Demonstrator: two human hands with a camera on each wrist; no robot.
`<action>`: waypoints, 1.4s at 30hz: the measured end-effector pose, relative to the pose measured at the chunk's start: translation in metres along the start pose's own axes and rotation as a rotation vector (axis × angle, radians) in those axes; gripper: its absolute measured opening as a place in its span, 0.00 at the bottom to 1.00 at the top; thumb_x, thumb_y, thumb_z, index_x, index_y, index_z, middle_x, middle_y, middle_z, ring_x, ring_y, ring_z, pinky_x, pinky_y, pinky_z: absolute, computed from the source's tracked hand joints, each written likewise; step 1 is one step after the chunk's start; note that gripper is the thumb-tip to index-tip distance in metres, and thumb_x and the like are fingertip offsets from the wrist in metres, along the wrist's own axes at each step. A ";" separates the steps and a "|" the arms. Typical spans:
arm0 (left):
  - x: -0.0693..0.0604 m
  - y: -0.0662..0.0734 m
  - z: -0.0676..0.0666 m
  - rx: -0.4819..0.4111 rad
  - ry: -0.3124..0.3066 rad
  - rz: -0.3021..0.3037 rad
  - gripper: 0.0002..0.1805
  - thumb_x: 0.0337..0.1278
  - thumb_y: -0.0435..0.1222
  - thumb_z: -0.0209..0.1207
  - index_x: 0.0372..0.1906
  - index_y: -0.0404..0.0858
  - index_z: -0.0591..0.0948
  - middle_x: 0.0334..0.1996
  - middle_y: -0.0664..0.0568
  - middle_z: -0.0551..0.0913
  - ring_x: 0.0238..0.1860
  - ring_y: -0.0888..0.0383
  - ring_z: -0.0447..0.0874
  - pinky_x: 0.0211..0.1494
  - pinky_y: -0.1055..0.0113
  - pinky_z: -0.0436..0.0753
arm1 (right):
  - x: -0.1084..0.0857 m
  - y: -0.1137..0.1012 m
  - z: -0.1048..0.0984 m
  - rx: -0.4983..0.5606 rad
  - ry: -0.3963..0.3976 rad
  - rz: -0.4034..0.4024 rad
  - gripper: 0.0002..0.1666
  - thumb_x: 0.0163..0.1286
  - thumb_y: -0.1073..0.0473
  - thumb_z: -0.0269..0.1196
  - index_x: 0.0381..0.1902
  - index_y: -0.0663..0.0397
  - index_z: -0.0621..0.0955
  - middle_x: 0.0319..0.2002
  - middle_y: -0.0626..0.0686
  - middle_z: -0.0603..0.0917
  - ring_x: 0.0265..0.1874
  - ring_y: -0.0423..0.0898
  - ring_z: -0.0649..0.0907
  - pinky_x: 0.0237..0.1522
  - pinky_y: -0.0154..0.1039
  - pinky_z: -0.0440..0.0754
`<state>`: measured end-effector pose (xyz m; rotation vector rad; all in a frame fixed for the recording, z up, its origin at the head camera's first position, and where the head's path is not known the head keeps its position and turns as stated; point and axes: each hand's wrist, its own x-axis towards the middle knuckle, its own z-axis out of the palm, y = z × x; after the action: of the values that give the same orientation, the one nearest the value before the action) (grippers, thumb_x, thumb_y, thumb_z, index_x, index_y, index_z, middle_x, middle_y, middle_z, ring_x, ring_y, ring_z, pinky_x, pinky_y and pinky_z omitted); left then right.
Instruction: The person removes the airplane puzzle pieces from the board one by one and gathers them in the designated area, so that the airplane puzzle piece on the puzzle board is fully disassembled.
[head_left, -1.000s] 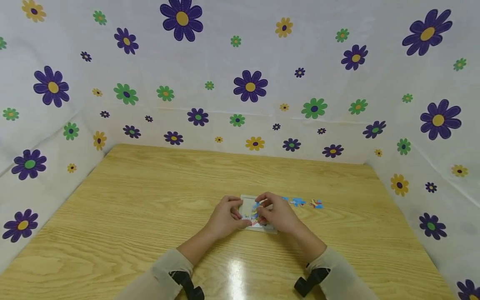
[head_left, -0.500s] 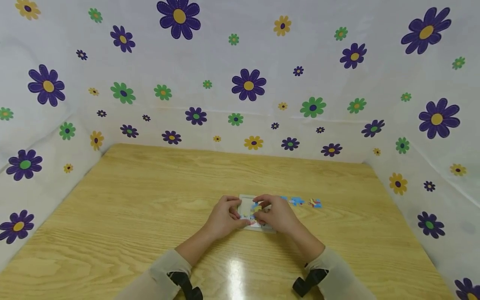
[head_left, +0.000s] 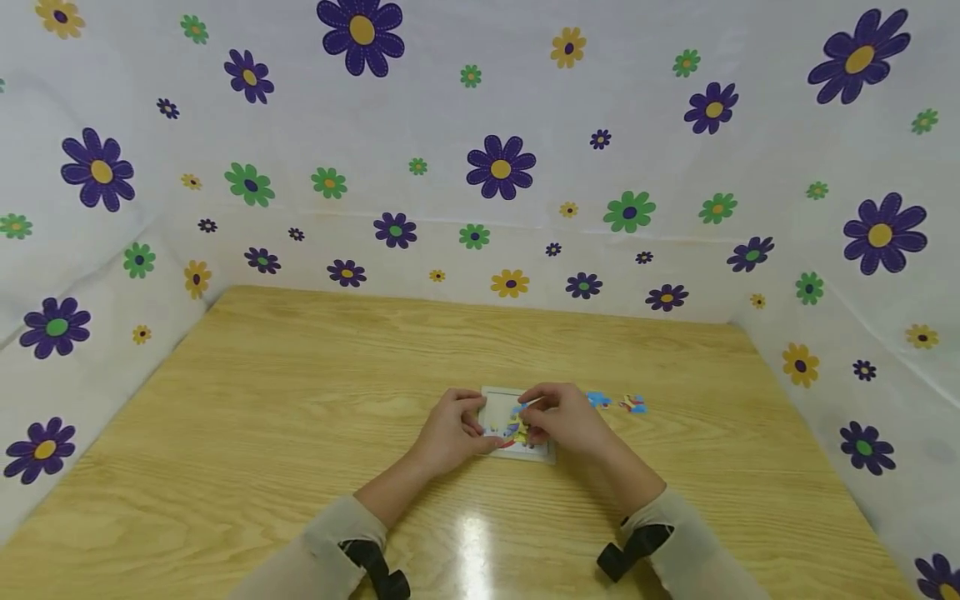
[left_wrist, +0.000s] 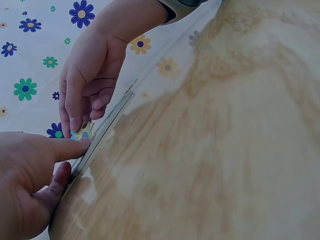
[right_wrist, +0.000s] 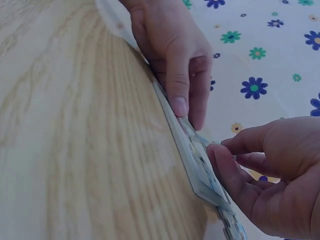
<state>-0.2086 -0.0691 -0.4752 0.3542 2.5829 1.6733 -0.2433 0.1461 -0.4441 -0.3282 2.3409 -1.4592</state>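
Observation:
A pale puzzle tray [head_left: 495, 403] lies on the table in the head view, with a partly filled picture. My left hand [head_left: 447, 435] holds its left side, thumb at the near edge and fingertips at the far left corner. My right hand [head_left: 572, 423] is over the tray's right half and pinches a small yellow and blue jigsaw piece [left_wrist: 84, 131], seen under its fingertips in the left wrist view. The right fingers partly hide the picture. In the right wrist view the tray [right_wrist: 187, 150] appears edge-on between both hands.
Loose jigsaw pieces lie right of the tray: a blue one [head_left: 597, 400] and a red, yellow and blue one [head_left: 633, 403]. The wooden table [head_left: 300, 375] spreads around them. A white flower-print cloth [head_left: 420, 108] stands behind and at both sides.
My right hand has shifted a little to the right over the tray, uncovering more of the picture's near part. The left hand stays on the tray's left side.

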 end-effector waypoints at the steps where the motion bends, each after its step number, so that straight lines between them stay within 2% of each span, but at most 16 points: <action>1: 0.001 0.000 0.001 0.002 -0.001 0.005 0.39 0.45 0.34 0.77 0.62 0.21 0.75 0.61 0.36 0.71 0.38 0.60 0.79 0.39 0.76 0.83 | -0.001 0.001 -0.003 0.004 0.008 0.000 0.13 0.71 0.64 0.64 0.51 0.64 0.82 0.38 0.59 0.86 0.28 0.45 0.86 0.35 0.39 0.88; 6: 0.002 0.001 0.002 0.016 0.004 0.006 0.38 0.45 0.34 0.77 0.62 0.21 0.75 0.61 0.37 0.72 0.38 0.60 0.79 0.39 0.77 0.82 | -0.006 0.005 -0.017 0.011 0.022 0.002 0.13 0.71 0.63 0.64 0.49 0.67 0.81 0.37 0.60 0.87 0.31 0.45 0.85 0.37 0.37 0.88; 14: 0.000 0.001 0.001 0.020 0.012 0.008 0.38 0.45 0.32 0.77 0.62 0.20 0.74 0.60 0.36 0.72 0.37 0.58 0.78 0.38 0.77 0.82 | -0.014 0.010 -0.035 0.080 0.039 0.048 0.18 0.73 0.65 0.61 0.58 0.66 0.79 0.40 0.61 0.84 0.36 0.46 0.88 0.42 0.38 0.88; 18: -0.001 0.001 0.001 0.014 0.004 0.002 0.38 0.45 0.33 0.76 0.62 0.21 0.74 0.60 0.36 0.72 0.38 0.58 0.78 0.38 0.77 0.81 | -0.019 0.013 -0.041 0.069 0.067 0.082 0.19 0.74 0.66 0.59 0.61 0.65 0.78 0.42 0.61 0.84 0.37 0.45 0.88 0.42 0.36 0.88; 32: 0.000 0.000 0.001 0.010 -0.006 0.009 0.38 0.47 0.33 0.76 0.63 0.22 0.74 0.61 0.38 0.71 0.37 0.60 0.77 0.39 0.77 0.81 | -0.037 0.024 -0.062 0.102 0.170 0.129 0.20 0.76 0.65 0.56 0.60 0.73 0.74 0.49 0.64 0.81 0.37 0.42 0.86 0.43 0.34 0.87; 36: 0.000 0.001 0.001 0.015 -0.004 0.009 0.38 0.47 0.32 0.76 0.63 0.22 0.74 0.60 0.38 0.72 0.37 0.60 0.77 0.39 0.76 0.82 | -0.041 0.031 -0.067 0.134 0.203 0.143 0.22 0.75 0.63 0.59 0.61 0.74 0.73 0.49 0.62 0.81 0.37 0.40 0.87 0.44 0.33 0.87; 42: 0.000 0.000 0.001 0.016 -0.001 0.002 0.38 0.47 0.33 0.76 0.63 0.22 0.74 0.60 0.38 0.72 0.37 0.60 0.76 0.39 0.77 0.81 | -0.043 0.041 -0.069 0.161 0.257 0.135 0.23 0.72 0.64 0.62 0.59 0.76 0.74 0.42 0.57 0.84 0.34 0.40 0.87 0.41 0.32 0.87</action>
<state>-0.2088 -0.0680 -0.4761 0.3584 2.5979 1.6537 -0.2332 0.2367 -0.4453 0.0638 2.3630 -1.6944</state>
